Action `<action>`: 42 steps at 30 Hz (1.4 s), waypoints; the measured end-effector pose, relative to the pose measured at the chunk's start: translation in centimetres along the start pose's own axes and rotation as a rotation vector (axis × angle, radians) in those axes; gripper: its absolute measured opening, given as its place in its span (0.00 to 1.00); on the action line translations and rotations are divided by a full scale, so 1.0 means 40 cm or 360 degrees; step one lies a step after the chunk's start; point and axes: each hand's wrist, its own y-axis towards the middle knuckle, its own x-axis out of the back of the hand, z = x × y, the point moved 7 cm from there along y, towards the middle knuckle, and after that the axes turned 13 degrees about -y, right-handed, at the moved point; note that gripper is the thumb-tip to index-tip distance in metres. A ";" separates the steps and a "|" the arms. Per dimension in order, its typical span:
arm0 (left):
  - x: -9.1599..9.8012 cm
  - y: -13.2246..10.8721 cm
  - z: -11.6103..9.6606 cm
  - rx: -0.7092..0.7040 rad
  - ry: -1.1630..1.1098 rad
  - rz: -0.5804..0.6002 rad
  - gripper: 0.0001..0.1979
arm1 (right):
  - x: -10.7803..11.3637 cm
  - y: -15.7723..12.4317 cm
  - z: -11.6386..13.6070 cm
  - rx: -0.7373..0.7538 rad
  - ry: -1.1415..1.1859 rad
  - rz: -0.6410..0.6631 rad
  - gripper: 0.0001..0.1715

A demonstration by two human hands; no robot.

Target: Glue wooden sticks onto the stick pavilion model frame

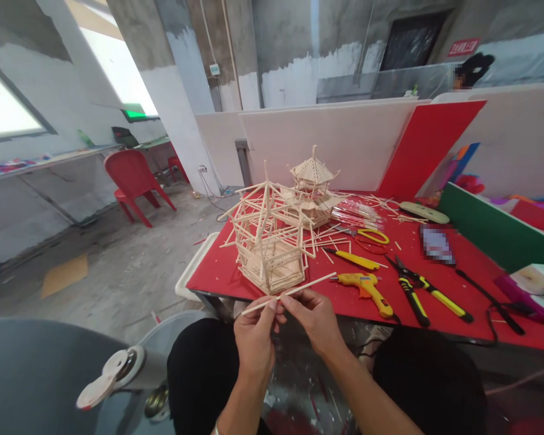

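Head view: a pale stick between two hands, before a part-roofed pavilion model

A red, smooth-looking surface carries everything. Near its left front corner stands the open-framed pavilion model, built of pale, slender sticks that look like wood. Its many-sided slatted base, low railing, posts and roof ribs are in place; the roof has no covering, so by my judgement the base is largely done and the roof filling is left. Behind it, toward the far edge, the tiered pavilion model looks further along, its pointed top closed with sticks laid side by side.

At the front edge, the left hand and the right hand each have their fingers closed in a pinch on one straight wooden stick, held aslant just before the open model's base. Its upper end lies by the nozzle of the yellow glue gun; whether they touch, I cannot tell.

Rightward along that edge lie black-and-yellow pruning shears, splayed. Farther back come a slim yellow utility knife, then scissors with looped handles.
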 end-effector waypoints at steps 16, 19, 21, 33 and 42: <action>-0.041 -0.037 0.006 0.0230 0.0526 0.0373 0.09 | 0.093 -0.052 -0.004 0.0027 -0.0085 -0.0012 0.11; -0.066 -0.041 0.005 0.0249 0.0762 0.0532 0.11 | 0.132 -0.056 -0.011 0.0004 -0.0199 -0.0045 0.13; -0.083 -0.047 0.011 0.0251 0.0872 0.0618 0.12 | 0.155 -0.060 -0.012 0.0013 -0.0278 -0.0055 0.13; -0.125 -0.036 0.116 0.0208 0.0549 0.0487 0.14 | 0.288 -0.050 0.074 0.0340 -0.1102 -0.0047 0.17; -0.168 -0.002 0.123 0.0117 0.0461 0.0378 0.15 | 0.779 -0.020 -0.020 -0.0898 -0.2704 -0.0522 0.39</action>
